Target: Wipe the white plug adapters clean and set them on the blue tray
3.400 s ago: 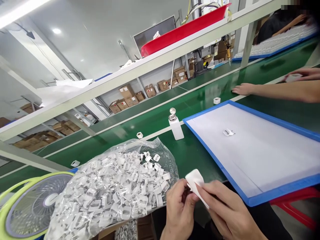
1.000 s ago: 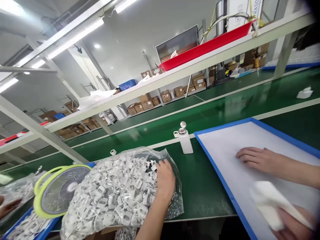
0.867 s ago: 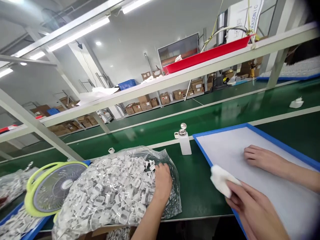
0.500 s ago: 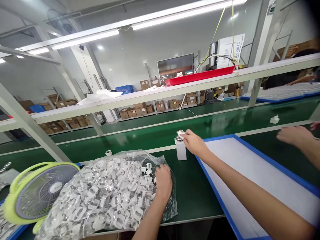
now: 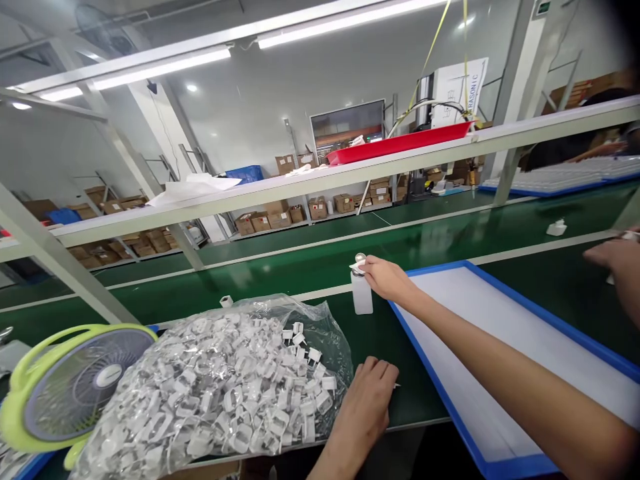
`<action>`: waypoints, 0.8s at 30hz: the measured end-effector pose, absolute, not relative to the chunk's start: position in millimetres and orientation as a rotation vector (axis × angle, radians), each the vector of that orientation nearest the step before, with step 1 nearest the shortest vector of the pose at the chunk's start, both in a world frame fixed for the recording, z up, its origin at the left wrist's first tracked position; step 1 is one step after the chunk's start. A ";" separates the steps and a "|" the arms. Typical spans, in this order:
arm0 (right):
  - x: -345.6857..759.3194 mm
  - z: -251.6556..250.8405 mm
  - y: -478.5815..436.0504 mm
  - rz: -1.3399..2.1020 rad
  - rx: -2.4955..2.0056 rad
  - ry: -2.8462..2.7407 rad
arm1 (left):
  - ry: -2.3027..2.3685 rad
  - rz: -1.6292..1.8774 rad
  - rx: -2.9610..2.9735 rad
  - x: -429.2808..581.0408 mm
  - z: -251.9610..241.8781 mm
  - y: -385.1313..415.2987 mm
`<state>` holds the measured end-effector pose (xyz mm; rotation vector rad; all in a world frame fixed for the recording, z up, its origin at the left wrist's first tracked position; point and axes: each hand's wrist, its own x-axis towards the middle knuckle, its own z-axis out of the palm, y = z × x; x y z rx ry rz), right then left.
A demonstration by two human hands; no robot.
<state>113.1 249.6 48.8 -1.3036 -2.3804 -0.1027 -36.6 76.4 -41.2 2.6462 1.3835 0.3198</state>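
Note:
My right hand (image 5: 385, 277) reaches across to a white pump bottle (image 5: 363, 299) with a metal top. Its fingers pinch a small white cloth (image 5: 357, 267) against the bottle's top. My left hand (image 5: 367, 400) is low over the green work surface, just right of a clear plastic bag (image 5: 330, 327) full of white plug housings (image 5: 240, 400). The left fingers are curled, and a small pale tip sticks out beyond them; the rest of that piece is hidden.
A blue-rimmed tray (image 5: 430, 363) with a white base lies at right. A green fan (image 5: 85, 387) stands at left. Single white pieces sit on the belt near the bag and at far right (image 5: 557, 228). Another person's hand (image 5: 620, 267) is at the right edge.
My left hand has moved right, from the bag's open side onto the green surface. My right hand stays at the bottle top with the cloth. The other person's hand has shifted right.

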 end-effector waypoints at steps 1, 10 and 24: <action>114.1 48.6 249.4 -0.097 -1.298 -2.380 | 1.352 0.352 2.629 -38.2 -44.7 74.8; 117.4 54.0 228.6 0.111 -1.304 -2.121 | 1.360 0.702 2.229 -46.9 -59.2 70.4; 101.1 -96.0 41.8 0.306 -1.347 -1.711 | 1.326 0.774 2.128 -46.4 -74.5 89.9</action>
